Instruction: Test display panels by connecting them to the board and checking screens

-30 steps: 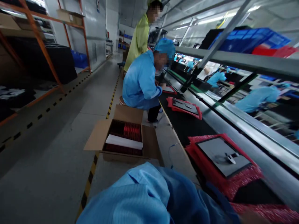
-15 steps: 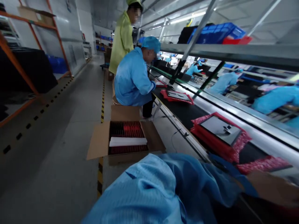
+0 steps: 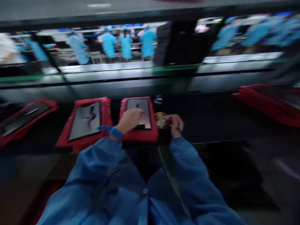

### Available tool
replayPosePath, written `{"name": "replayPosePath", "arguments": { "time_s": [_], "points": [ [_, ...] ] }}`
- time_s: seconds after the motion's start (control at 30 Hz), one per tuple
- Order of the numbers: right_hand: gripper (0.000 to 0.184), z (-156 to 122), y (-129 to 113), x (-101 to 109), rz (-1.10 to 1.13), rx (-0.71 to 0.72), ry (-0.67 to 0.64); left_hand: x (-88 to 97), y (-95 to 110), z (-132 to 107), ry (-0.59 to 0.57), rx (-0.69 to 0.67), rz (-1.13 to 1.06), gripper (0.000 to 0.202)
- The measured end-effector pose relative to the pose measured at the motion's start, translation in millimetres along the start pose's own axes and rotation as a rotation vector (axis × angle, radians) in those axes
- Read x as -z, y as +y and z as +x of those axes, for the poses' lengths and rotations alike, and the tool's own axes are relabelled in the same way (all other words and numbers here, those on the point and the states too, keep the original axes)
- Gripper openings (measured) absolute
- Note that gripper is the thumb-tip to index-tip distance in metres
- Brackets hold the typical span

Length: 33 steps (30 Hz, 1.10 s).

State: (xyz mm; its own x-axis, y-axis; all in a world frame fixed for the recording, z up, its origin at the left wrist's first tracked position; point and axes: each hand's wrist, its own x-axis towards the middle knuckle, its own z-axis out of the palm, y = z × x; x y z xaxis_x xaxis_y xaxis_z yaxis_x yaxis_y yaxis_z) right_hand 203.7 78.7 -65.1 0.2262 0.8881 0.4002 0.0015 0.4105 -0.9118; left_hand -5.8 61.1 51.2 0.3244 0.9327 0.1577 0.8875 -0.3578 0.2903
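Note:
My left hand (image 3: 130,120) rests on a grey panel in a red tray (image 3: 138,136) on the black conveyor straight ahead; motion blur smears its fingers. My right hand (image 3: 174,124) sits just right of that tray, curled over a small yellowish thing (image 3: 162,119) I cannot make out. A blue wrist strap (image 3: 114,132) circles my left wrist. Both arms wear blue sleeves.
Another red tray with a grey panel (image 3: 84,121) lies to the left, a further one (image 3: 22,117) at far left, and one (image 3: 269,101) at the right. A metal rail (image 3: 145,67) runs behind the belt. Several people in blue coats (image 3: 126,43) stand beyond it.
The view has swung from looking left down the aisle, at the cardboard box and the seated co-worker, to facing the conveyor. Both my hands have come into view at the tray.

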Motion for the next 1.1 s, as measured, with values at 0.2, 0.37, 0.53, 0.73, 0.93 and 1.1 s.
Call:
{"name": "replayPosePath", "arguments": {
  "time_s": [0.2, 0.37, 0.53, 0.73, 0.93, 1.1],
  "points": [
    [0.036, 12, 2, 22, -0.133, 0.019, 0.231, -11.0, -64, 59, -0.039, 0.003, 0.16, 0.035],
    [0.035, -2, -45, -32, -0.192, -0.105, -0.051, -42.5, -66, 64, -0.022, 0.061, 0.132, 0.041],
    [0.034, 0, -56, -89, -0.169, -0.299, -0.418, -51.4, -61, 62, -0.042, 0.068, 0.137, 0.044],
    [0.037, -3, -44, -94, -0.38, -0.182, -0.391, -53.1, -63, 61, -0.052, 0.077, 0.052, 0.049],
    [0.036, -5, -47, -96, -0.466, -0.138, -0.413, -59.1, -64, 61, -0.049, 0.09, -0.012, 0.053],
    [0.035, -10, -45, -93, -0.353, -0.08, -0.227, -61.9, -67, 60, -0.024, 0.084, -0.022, 0.05]
  ]
}}
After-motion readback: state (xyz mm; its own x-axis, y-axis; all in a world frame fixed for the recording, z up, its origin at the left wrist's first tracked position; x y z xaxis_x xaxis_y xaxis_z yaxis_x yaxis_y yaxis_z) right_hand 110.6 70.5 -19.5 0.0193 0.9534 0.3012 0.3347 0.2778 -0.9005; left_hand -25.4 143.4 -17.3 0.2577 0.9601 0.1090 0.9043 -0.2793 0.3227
